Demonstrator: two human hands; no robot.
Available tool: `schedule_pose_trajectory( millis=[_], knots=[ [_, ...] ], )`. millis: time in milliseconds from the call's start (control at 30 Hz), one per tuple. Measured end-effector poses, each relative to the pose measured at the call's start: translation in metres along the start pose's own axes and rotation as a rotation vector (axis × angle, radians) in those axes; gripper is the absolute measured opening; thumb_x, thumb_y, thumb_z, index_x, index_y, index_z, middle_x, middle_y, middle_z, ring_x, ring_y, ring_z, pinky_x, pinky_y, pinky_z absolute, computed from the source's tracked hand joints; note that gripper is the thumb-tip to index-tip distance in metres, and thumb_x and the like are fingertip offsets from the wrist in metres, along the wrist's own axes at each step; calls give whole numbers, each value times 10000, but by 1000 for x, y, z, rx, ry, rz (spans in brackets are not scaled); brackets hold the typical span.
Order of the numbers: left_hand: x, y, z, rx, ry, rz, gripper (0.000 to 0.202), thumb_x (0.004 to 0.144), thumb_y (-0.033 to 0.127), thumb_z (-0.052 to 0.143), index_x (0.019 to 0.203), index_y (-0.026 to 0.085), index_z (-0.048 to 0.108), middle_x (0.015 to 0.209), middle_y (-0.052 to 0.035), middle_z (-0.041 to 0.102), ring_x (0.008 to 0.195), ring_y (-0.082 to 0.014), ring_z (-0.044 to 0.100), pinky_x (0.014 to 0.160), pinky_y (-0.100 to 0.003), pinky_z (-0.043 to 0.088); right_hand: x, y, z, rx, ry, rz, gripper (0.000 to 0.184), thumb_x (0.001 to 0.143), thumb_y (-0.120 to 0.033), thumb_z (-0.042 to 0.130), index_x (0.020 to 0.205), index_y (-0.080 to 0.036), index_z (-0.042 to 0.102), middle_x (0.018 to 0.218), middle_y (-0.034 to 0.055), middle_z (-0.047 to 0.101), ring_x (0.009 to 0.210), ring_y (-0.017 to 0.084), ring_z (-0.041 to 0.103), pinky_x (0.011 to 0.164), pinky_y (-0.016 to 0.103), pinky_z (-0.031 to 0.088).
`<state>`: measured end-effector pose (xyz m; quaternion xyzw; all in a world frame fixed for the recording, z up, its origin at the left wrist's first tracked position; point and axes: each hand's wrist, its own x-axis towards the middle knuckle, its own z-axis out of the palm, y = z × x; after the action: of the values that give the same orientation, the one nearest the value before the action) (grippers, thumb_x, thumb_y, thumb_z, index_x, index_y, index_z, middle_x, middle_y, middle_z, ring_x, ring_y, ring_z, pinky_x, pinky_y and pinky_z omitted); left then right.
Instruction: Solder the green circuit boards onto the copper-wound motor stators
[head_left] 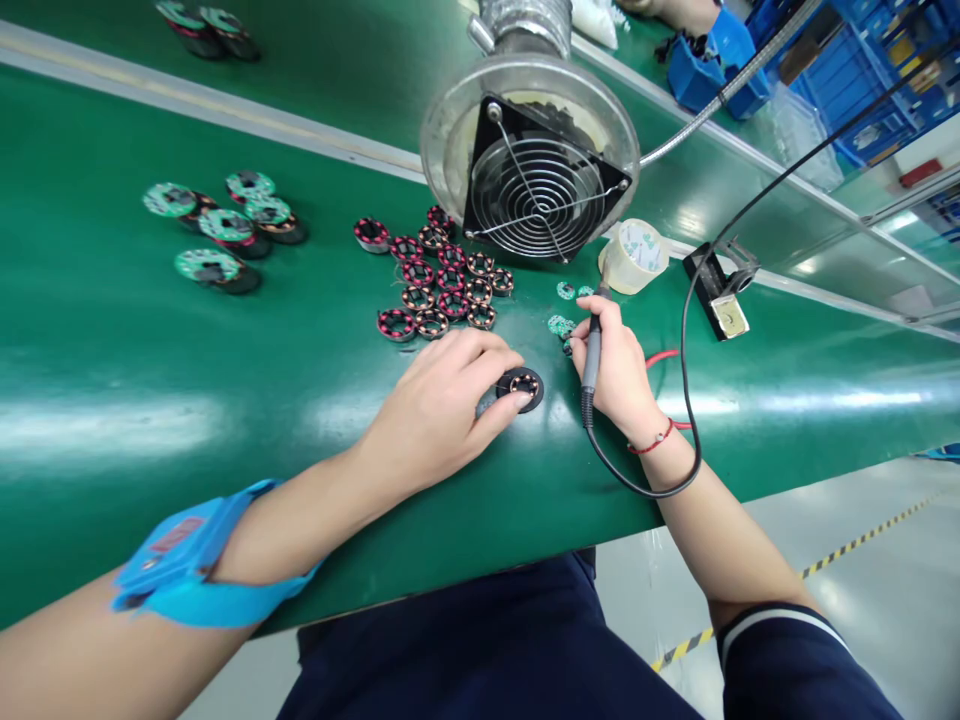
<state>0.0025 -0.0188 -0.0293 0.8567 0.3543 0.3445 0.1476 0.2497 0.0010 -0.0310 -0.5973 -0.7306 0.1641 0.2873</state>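
Observation:
Between the thumb and fingers of my left hand (439, 405) is a motor stator with copper windings (524, 384), resting in a black round base on the green bench. My right hand (621, 375) has a soldering iron (592, 362) with a grey and black handle tucked in it, tip pointing away from me. The thumb and index fingertips of that hand are down at several small round green circuit boards (559, 325). Whether they pinch one of these boards is hard to make out. Beyond my left hand lies a group of loose stators (451, 279), some red, some copper.
A fume extractor fan (541, 195) hangs over the far middle. Behind my right hand are a tape roll (636, 257) and a soldering iron stand (718, 292). The iron's black cable (686, 370) loops over my right forearm. Several assemblies with green boards (225, 228) stand left.

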Motion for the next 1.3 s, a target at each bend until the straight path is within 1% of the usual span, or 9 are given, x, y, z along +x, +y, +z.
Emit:
schedule_pose_trajectory(
  millis=[167, 367, 533, 767, 867, 967, 1033, 1167, 1300],
  knots=[
    [0, -2, -1, 4, 16, 10, 329, 1129, 304, 510, 1100, 96, 764, 1087, -157, 760, 999, -314, 729, 881, -459, 591, 0, -3, 0, 32, -39, -21, 444, 945, -185, 537, 1373, -304, 519, 1038, 15, 802, 911, 234, 763, 889, 430, 598],
    [1, -4, -4, 20, 27, 14, 330, 1131, 303, 508, 1133, 91, 761, 1109, -158, 762, 1031, -312, 741, 907, -462, 619, -9, -16, -7, 192, 26, 57, 414, 991, -213, 527, 1394, -309, 528, 1141, 29, 827, 924, 184, 789, 896, 382, 630],
    [1, -4, -4, 13, 32, 13, 340, 1127, 293, 515, 1128, 67, 771, 1096, -172, 759, 1016, -326, 744, 888, -481, 633, -10, -19, -7, 195, -43, 89, 358, 1006, -226, 518, 1358, -285, 552, 1120, 47, 857, 935, 205, 806, 919, 402, 642],
    [1, -6, -7, 14, 44, 17, 338, 1126, 287, 522, 1124, 61, 772, 1097, -171, 761, 1019, -312, 746, 907, -463, 637, -11, -15, -5, 142, -100, 37, 481, 955, -153, 510, 1412, -293, 572, 1258, 71, 842, 1198, 267, 794, 1069, 495, 620],
    [1, -6, -8, -3, 36, -2, 322, 1126, 295, 521, 1150, 87, 765, 1119, -156, 764, 1041, -296, 744, 932, -451, 636, -15, -21, -8, 246, -23, 51, 430, 1005, -196, 521, 1420, -303, 558, 1291, 70, 821, 1122, 227, 806, 1020, 447, 647],
    [1, -2, -12, -75, 22, -53, 286, 1122, 297, 514, 1156, 138, 749, 1133, -124, 761, 1073, -270, 740, 963, -426, 626, -21, -35, -8, 397, 114, 63, 367, 1038, -245, 562, 1398, -311, 535, 1171, 39, 795, 982, 167, 788, 921, 357, 672],
    [3, 4, -16, -163, -7, -88, 254, 1108, 312, 530, 1135, 169, 738, 1120, -104, 754, 1068, -252, 734, 962, -403, 618, -25, -50, -3, 499, 154, 54, 392, 1029, -252, 616, 1399, -317, 504, 1106, 16, 750, 976, 153, 776, 923, 337, 681],
    [6, 16, -21, -347, -28, -190, 159, 1044, 307, 600, 944, 212, 678, 1010, -58, 725, 957, -212, 700, 872, -346, 599, -33, -80, 18, 720, 180, 22, 428, 1056, -307, 644, 1433, -330, 442, 1080, 5, 722, 924, 164, 785, 855, 342, 701],
    [8, 20, -23, -486, 9, -365, 236, 1025, 307, 580, 807, 226, 617, 910, -30, 695, 862, -181, 663, 778, -312, 561, -35, -94, 31, 719, 238, -9, 449, 1064, -325, 622, 1460, -330, 411, 1055, 17, 746, 917, 187, 786, 790, 351, 701]
  ],
)
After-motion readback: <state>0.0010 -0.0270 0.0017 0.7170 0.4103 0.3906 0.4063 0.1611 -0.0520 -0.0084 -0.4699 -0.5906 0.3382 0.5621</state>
